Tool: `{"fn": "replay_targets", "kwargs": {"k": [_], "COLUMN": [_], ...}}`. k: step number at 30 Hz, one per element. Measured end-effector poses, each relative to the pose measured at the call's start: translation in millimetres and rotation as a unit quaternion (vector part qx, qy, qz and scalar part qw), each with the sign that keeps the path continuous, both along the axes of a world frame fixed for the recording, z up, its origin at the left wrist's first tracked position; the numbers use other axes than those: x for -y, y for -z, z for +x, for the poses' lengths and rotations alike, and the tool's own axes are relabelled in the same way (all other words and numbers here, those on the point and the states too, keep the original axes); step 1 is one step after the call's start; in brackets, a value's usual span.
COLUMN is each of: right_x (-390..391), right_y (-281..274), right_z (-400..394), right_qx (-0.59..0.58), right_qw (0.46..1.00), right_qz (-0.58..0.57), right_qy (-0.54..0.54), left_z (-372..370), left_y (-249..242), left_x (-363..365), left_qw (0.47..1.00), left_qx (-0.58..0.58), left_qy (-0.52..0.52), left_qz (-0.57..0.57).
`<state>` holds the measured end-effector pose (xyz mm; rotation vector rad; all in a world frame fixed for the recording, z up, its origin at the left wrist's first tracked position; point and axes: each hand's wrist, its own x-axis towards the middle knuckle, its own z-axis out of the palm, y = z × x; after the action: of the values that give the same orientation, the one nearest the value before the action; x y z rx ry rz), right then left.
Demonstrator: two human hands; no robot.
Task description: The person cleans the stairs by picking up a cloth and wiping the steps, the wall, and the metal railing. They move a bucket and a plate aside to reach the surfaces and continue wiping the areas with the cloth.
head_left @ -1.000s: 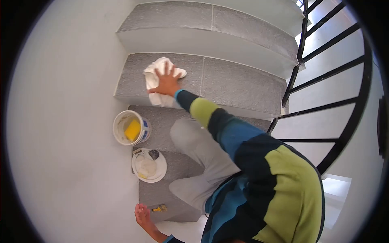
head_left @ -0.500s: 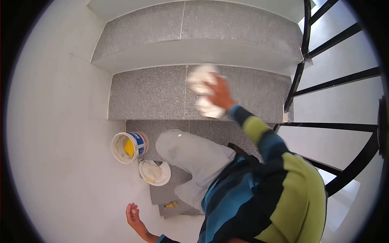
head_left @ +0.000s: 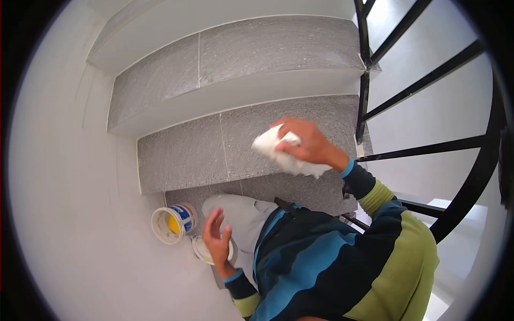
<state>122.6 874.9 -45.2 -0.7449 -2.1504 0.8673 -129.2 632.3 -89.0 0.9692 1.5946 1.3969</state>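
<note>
A bunched white cloth (head_left: 286, 158) is gripped in my right hand (head_left: 308, 142), over the right half of a grey speckled stair tread (head_left: 184, 152). One end of the cloth hangs loose past the tread's front edge. My left hand (head_left: 217, 243), fingers bent and apart, is empty. It overlaps a round white container (head_left: 201, 250) with pale material in it, hiding much of it. Just left of that hand stands a white bucket (head_left: 159, 235) with a blue label and something yellow (head_left: 173, 224) inside.
Another grey step (head_left: 267, 51) rises behind the tread. A black metal railing (head_left: 417, 99) runs along the right side, and a white wall (head_left: 75, 203) closes off the left. My bent leg (head_left: 241, 211) in light grey trousers is beside the bucket.
My right hand has drawn the cloth back toward me from the tread's middle. My left hand has come up from low by the wall to the round container. The view has turned.
</note>
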Motion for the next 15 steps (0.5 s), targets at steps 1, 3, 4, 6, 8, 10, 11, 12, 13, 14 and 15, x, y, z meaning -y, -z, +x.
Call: {"fn": "replay_targets", "kwargs": {"k": [1,3,4,6,8,10,11,12,13,14,15], "right_x": [6.9,16.8,18.9,16.7,7.4,4.7,4.2,2.2,7.4,17.0,27.9], "right_y": [-19.1,-45.7,-53.6,-57.9,-57.2,-29.4,-23.2,-14.1,2.5,14.9,11.7], "right_z": [-6.2,-11.0,-11.4,-4.3,9.7,20.3,26.0,29.6,24.8,16.1,10.0], "right_qx": [-0.014,-0.028,-0.074,-0.121,-0.096,-0.182,-0.236,-0.286,-0.264,-0.246,-0.204], "right_qw": [0.998,0.991,0.983,0.969,0.944,0.906,0.854,0.789,0.773,0.733,0.745], "right_qz": [-0.060,-0.120,-0.130,-0.142,-0.180,-0.263,-0.364,-0.458,-0.501,-0.555,-0.552], "right_qy": [-0.033,-0.055,-0.110,-0.160,-0.258,-0.277,-0.286,-0.292,-0.285,-0.307,-0.314], "left_z": [13.2,41.2,51.8,57.5,48.4,34.1,26.0,21.6,23.8,20.3,23.8], "left_y": [-9.9,-30.9,-42.7,-62.6,-70.0,-77.7,-82.5,-84.8,-89.0,-99.7,-119.4], "left_x": [-32.6,-80.7,-91.6,-104.9,-107.3,-110.9,-112.8,-113.3,-108.9,-113.4,-121.9], "left_qw": [0.998,0.985,0.982,0.981,0.977,0.971,0.956,0.935,0.942,0.917,0.904], "left_qx": [0.013,0.030,0.074,-0.017,-0.007,0.003,0.042,0.081,0.060,0.062,0.029], "left_qy": [0.024,0.072,0.101,0.191,0.215,0.239,0.290,0.338,0.319,0.392,0.426], "left_qz": [0.063,0.152,0.140,0.018,0.011,0.003,0.034,0.067,0.084,0.036,-0.009]}}
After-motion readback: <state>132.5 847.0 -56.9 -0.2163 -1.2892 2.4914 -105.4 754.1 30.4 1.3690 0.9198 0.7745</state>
